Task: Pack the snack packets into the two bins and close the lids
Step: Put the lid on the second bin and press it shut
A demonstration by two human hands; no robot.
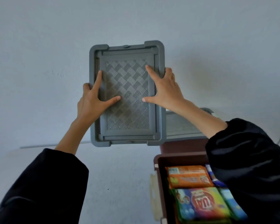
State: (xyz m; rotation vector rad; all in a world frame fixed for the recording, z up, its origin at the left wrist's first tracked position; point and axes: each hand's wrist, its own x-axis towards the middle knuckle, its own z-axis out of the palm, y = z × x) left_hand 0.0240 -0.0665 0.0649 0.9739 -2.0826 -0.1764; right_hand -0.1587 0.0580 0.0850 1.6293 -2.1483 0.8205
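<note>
I hold a grey plastic lid with a woven pattern up in front of me, off the table. My left hand grips its left edge, thumb and forefinger spread on its face. My right hand grips its right edge the same way. At the lower right an open brown bin holds snack packets: an orange packet at the back and a rainbow-coloured packet in front of it. Another bin with a grey lid on it stands behind, partly hidden by my right arm.
The white table top spreads out below the lid, and a plain pale wall rises behind it. A pale clip or handle hangs on the brown bin's left side. My dark right sleeve covers the bin's right part.
</note>
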